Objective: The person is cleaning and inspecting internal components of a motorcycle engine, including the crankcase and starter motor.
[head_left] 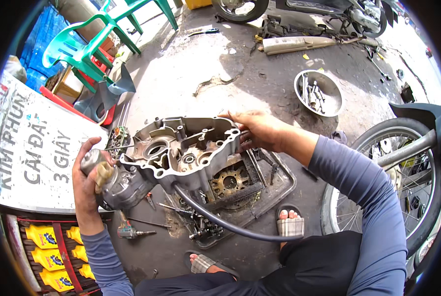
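Gripping a heavy, rigid, greasy engine case point(181, 153), left hand point(89, 180) clasps its cylinder end, right hand point(260, 130) its rim.

I have only one view, the head camera, so no part of the scene is shared with a second one. It sits on the person's head and looks steeply down and a little forward. The engine case point(181, 150) and both hands are close under the lens, near the centre. The fisheye bends the rim strongly: the green chair point(89, 42) curves at top left, the wheel point(393, 172) at right.
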Demonstrator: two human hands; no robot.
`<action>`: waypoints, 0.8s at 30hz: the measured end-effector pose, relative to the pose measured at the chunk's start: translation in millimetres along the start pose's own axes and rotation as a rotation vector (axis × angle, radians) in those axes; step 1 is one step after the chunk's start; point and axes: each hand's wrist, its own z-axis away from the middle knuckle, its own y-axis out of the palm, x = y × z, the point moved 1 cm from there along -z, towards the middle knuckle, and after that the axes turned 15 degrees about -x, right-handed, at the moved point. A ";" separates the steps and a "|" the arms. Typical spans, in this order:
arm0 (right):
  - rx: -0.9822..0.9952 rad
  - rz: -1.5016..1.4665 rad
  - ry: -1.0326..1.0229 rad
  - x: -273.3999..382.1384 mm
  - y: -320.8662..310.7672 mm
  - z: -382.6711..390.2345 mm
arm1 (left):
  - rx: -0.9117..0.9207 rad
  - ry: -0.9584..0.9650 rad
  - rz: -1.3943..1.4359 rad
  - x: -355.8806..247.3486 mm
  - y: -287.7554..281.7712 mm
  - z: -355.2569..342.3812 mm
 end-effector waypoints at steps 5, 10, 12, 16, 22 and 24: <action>0.089 -0.186 -0.183 -2.8 3.7 37.8 | -0.096 0.178 -0.130 -38.5 4.8 43.7; 0.174 -0.123 -0.111 -4.3 10.7 77.2 | -0.140 0.487 -0.226 -54.2 -18.8 77.7; 0.270 -0.103 -0.139 -3.2 19.4 88.2 | 0.002 0.668 -0.270 -68.6 -49.0 89.1; 0.348 0.007 -0.094 -5.3 32.3 94.5 | 0.163 0.797 -0.218 -91.7 -61.7 93.4; 0.418 -0.068 0.004 -2.6 52.4 107.4 | 0.197 0.734 -0.335 -106.8 -95.3 104.2; 0.436 -0.048 -0.041 -3.2 56.9 107.7 | 0.200 0.716 -0.362 -106.0 -104.0 106.0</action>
